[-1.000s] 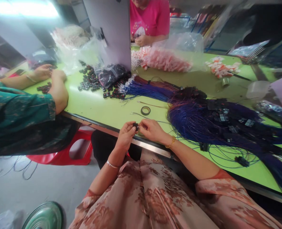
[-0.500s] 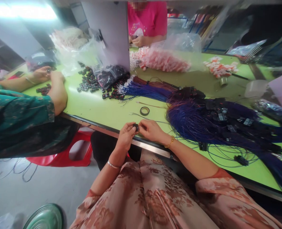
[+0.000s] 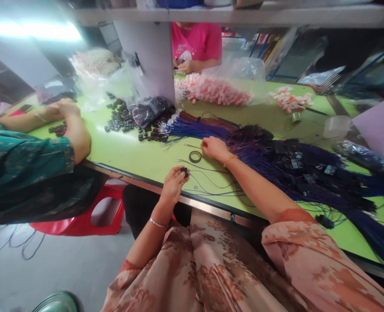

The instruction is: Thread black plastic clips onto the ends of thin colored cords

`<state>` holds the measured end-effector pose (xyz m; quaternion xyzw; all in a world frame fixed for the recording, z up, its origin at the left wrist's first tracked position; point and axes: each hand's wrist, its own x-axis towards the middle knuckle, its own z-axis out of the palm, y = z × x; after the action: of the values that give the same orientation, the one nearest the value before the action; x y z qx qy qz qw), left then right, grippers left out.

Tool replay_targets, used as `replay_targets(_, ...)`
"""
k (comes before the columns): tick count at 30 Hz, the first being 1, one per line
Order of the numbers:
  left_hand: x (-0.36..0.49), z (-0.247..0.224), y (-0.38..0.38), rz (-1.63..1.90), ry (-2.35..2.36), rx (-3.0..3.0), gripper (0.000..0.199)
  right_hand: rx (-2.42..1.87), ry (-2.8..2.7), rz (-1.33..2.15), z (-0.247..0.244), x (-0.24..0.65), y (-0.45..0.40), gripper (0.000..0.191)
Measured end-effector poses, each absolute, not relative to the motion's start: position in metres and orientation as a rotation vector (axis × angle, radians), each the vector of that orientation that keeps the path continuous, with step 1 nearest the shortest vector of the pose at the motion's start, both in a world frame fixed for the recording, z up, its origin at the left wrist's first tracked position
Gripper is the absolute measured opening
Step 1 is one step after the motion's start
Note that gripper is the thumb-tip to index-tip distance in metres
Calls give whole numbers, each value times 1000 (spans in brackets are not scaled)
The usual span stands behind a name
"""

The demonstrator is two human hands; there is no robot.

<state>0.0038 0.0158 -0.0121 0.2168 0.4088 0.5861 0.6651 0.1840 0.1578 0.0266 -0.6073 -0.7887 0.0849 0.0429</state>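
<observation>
My left hand, frame centre: pinching one black connector. My right hand, above and rightward: nearest one brown wire, tip pointing frame-left; grip unclear.

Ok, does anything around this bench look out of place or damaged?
Mainly the loose cables by the red stool: they seem to lie on the floor, while the blue wires are on the green table. The black connector in the left hand shows no obvious damage, but it is too small to be sure.
</observation>
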Motion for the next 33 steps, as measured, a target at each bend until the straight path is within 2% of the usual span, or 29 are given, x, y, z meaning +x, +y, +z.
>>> replay_targets(15,0,-14,12,1305,905,509,34,-1727,-2682,-88,24,186,154,28)
replay_targets(27,0,-15,11,1305,899,507,36,-1569,-2453,205,19,204,164,19)
replay_targets(33,1,-13,11,1309,925,504,36,-1212,-2252,543,23,185,148,16)
